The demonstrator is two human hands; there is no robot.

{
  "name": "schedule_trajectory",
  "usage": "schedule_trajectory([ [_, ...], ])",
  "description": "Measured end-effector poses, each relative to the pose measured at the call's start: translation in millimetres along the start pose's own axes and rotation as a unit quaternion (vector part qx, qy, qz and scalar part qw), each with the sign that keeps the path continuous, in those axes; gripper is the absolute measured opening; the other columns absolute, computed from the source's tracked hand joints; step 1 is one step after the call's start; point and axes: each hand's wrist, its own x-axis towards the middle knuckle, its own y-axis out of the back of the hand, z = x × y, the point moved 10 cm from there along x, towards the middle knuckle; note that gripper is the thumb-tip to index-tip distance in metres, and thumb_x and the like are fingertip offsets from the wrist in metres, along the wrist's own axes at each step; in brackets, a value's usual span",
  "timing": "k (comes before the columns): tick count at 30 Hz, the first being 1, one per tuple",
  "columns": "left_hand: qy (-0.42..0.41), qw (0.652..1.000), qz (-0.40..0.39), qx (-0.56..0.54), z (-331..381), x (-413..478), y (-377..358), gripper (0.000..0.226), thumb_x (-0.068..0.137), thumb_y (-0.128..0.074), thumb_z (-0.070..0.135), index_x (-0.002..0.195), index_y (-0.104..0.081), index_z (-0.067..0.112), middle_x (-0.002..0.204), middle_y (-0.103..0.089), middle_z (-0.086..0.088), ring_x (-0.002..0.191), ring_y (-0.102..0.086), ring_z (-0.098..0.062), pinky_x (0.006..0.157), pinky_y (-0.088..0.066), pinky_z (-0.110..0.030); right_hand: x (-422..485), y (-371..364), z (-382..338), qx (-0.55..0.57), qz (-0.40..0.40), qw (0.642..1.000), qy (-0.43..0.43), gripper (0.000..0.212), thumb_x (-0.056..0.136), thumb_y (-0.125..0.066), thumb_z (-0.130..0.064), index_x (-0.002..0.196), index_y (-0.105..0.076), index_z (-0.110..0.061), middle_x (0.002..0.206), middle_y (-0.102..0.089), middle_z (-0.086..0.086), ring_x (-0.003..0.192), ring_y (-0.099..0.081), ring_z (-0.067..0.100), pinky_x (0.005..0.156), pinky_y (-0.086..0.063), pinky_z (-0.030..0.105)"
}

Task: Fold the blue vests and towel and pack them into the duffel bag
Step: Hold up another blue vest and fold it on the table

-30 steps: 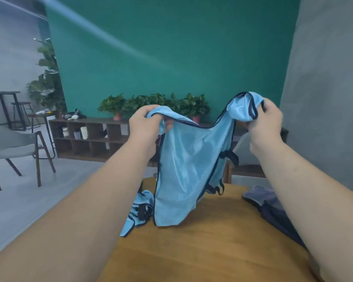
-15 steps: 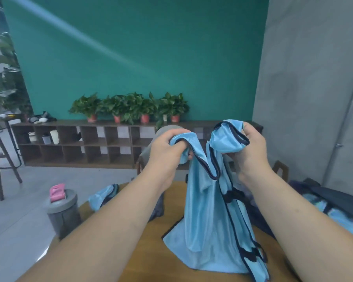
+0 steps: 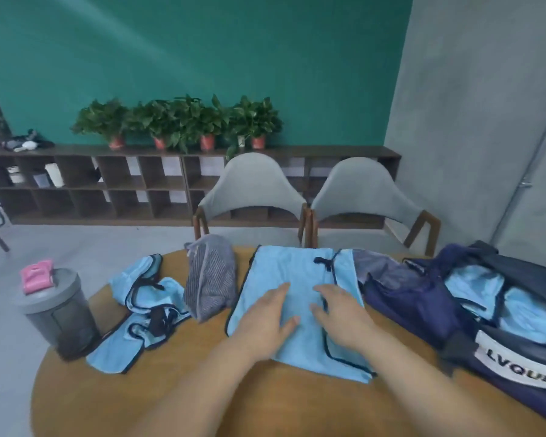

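On wooden table point(image 3: 202, 389), left hand point(image 3: 265, 320) and right hand point(image 3: 341, 316) flat, fingers straight, on blue vest point(image 3: 284, 266), duffel bag point(image 3: 429, 307) labelled LVQUE

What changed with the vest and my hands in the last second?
The blue vest, which both hands held up, came down flat onto the table. The left hand and right hand released it and now press on it. The crumpled vest and duffel bag stayed put.

The only legible writing is "LVQUE", printed in dark capital letters on a white strip label point(image 3: 517, 363). The label sits on the near side of the navy duffel bag point(image 3: 423, 305), at about 3 o'clock on the round wooden surface point(image 3: 85, 400).
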Motion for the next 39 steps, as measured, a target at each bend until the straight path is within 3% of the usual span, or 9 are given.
schedule_trajectory([
  [3,-0.038,0.994,0.022,0.099,-17,-24,-40,0.071,0.105,-0.045,0.059,0.163,-0.029,0.022,0.166,-0.035,0.001,0.154,-0.030,-0.017,0.126,-0.021,-0.030,-22,-62,7,-0.074,-0.035,0.997,0.005,0.087,0.094,-0.012,-0.081,0.163,-0.027,-0.030,0.172,-0.020,0.000,0.159,-0.014,0.020,0.128,-0.015,0.038],
  [5,-0.037,0.992,0.049,0.114,-24,-32,-42,0.067,0.106,-0.038,0.061,0.161,-0.037,0.022,0.168,-0.033,0.003,0.156,-0.024,-0.015,0.128,-0.014,-0.029,-30,-75,17,-0.089,-0.014,0.996,0.011,0.091,0.090,0.000,-0.083,0.164,-0.023,-0.036,0.174,-0.011,-0.006,0.160,-0.004,0.018,0.129,-0.008,0.038],
  [10,-0.036,0.989,0.090,0.115,-30,-41,-35,0.061,0.104,-0.041,0.061,0.152,-0.052,0.024,0.161,-0.044,0.007,0.152,-0.034,-0.013,0.125,-0.022,-0.031,-39,-59,20,-0.099,0.103,0.990,0.011,0.062,0.104,-0.027,-0.062,0.152,-0.050,-0.032,0.165,-0.038,-0.003,0.155,-0.026,0.023,0.126,-0.025,0.042],
  [15,-0.017,0.980,0.178,0.084,-35,-52,-17,0.041,0.102,-0.054,0.046,0.134,-0.064,0.023,0.132,-0.066,0.007,0.125,-0.058,-0.014,0.110,-0.039,-0.030,-52,-59,-4,-0.070,0.139,0.978,0.137,0.046,0.098,-0.051,-0.066,0.129,-0.070,-0.037,0.141,-0.060,-0.018,0.137,-0.048,0.010,0.111,-0.045,0.039],
  [20,-0.027,0.976,0.195,0.095,-28,-55,-12,0.042,0.101,-0.053,0.052,0.132,-0.063,0.026,0.127,-0.068,0.010,0.122,-0.058,-0.010,0.119,-0.030,-0.032,-49,-39,16,-0.020,0.216,0.974,0.067,0.015,0.095,-0.074,-0.036,0.107,-0.077,-0.028,0.109,-0.069,-0.015,0.105,-0.063,0.017,0.084,-0.052,0.037],
  [24,-0.044,0.979,0.177,0.095,-25,-56,-12,0.050,0.093,-0.063,0.057,0.135,-0.061,0.030,0.125,-0.065,0.015,0.125,-0.055,-0.005,0.128,-0.022,-0.042,-55,-27,25,0.017,0.251,0.968,0.023,0.010,0.103,-0.062,-0.033,0.101,-0.067,-0.024,0.083,-0.065,-0.006,0.078,-0.061,0.019,0.068,-0.051,0.040],
  [27,-0.022,0.980,0.188,0.057,-35,-57,-8,0.045,0.092,-0.072,0.035,0.136,-0.061,0.031,0.113,-0.066,0.020,0.120,-0.057,-0.006,0.128,-0.015,-0.033,-59,-21,45,0.107,0.251,0.961,-0.047,0.012,0.106,-0.055,-0.031,0.109,-0.064,-0.022,0.073,-0.063,-0.007,0.065,-0.057,0.013,0.060,-0.044,0.035],
  [33,0.054,0.967,0.233,-0.086,-61,-61,6,0.025,0.097,-0.069,0.012,0.117,-0.075,0.028,0.102,-0.072,0.017,0.102,-0.059,-0.008,0.098,-0.048,-0.037,-65,-14,60,0.155,0.267,0.946,-0.098,0.019,0.107,-0.054,-0.036,0.114,-0.065,-0.022,0.070,-0.062,-0.007,0.063,-0.055,0.006,0.060,-0.043,0.036],
  [39,0.078,0.959,0.226,-0.152,-74,-59,3,0.010,0.103,-0.062,0.029,0.101,-0.071,0.028,0.079,-0.065,0.010,0.081,-0.061,-0.017,0.078,-0.053,-0.042,-66,-13,44,0.064,0.278,0.957,-0.062,0.018,0.106,-0.056,-0.032,0.104,-0.066,-0.018,0.051,-0.051,-0.004,0.050,-0.053,0.021,0.060,-0.046,0.037],
])
